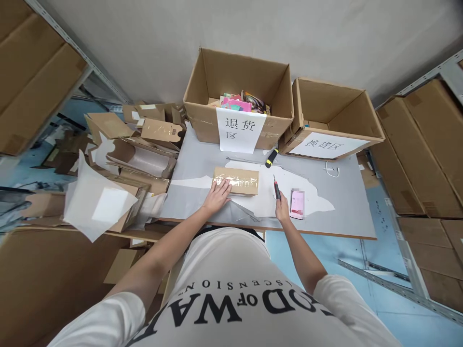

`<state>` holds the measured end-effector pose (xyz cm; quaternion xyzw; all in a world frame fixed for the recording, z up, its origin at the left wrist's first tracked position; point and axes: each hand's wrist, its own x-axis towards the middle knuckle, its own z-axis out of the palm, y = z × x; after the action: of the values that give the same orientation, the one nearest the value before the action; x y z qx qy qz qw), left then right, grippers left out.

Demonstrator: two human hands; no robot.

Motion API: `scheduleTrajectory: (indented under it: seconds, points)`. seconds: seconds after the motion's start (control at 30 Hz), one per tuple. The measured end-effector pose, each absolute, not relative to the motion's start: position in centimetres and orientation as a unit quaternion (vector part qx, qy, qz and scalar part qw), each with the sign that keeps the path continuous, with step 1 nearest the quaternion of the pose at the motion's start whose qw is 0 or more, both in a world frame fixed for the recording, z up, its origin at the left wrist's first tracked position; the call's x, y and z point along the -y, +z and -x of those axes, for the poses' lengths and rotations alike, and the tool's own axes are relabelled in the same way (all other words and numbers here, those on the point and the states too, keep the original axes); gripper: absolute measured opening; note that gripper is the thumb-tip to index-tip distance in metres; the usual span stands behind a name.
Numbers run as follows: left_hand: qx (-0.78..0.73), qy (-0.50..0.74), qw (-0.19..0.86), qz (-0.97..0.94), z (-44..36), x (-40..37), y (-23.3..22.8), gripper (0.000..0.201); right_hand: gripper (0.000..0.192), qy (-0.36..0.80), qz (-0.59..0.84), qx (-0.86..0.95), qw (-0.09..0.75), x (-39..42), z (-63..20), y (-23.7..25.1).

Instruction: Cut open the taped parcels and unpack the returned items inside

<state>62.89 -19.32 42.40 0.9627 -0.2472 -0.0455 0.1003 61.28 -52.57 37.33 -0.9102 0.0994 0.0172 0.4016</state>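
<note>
Two hands work at our grey table (pixel 347 193). Our left hand (pixel 217 195) lies flat, fingers spread, on the near left end of a small parcel (pixel 237 180), a long brown cardboard box wrapped in shiny clear tape, sitting at the table's middle. Our right hand (pixel 282 210) is closed round a thin dark tool (pixel 277 188), perhaps a small knife, its tip pointing far. Just right of it lies a pink phone (pixel 297 204). Farther off stand two open cartons (pixel 238 86), each with a paper sign.
</note>
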Motion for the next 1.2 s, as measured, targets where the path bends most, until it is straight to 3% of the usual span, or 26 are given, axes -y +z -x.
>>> scheduleTrajectory:
  seconds: [0.4, 0.6, 0.73, 0.87, 1.0, 1.2]
  points:
    - [0.212, -0.067, 0.115, -0.968, -60.5, 19.7, 41.8, 0.068, 0.051, 0.005, 0.944, -0.175, 0.279, 48.2, -59.6, 31.3]
    - [0.208, -0.072, 0.123, -0.968, -60.9, 19.8, 42.1, 0.074, 0.052, 0.03, 0.963, -0.163, 0.212, 48.6, -58.7, 30.7]
    - [0.21, -0.074, 0.124, -0.967, -61.1, 19.7, 42.2, 0.078, 0.056, 0.086, 0.97, -0.161, 0.158, 48.5, -58.7, 32.3]
    - [0.212, -0.083, 0.127, -0.966, -61.2, 19.7, 42.4, 0.079, 0.059, 0.002, 0.972, -0.139, 0.187, 48.0, -61.0, 35.7]
    - [0.211, -0.089, 0.125, -0.965, -61.2, 19.7, 42.5, 0.08, 0.057, -0.058, 0.972, 0.064, 0.219, 46.2, -66.0, 40.1]
    - [0.214, -0.093, 0.124, -0.964, -61.3, 19.8, 42.4, 0.083, 0.056, 0.054, 0.944, 0.311, 0.095, 42.5, -72.3, 44.0]
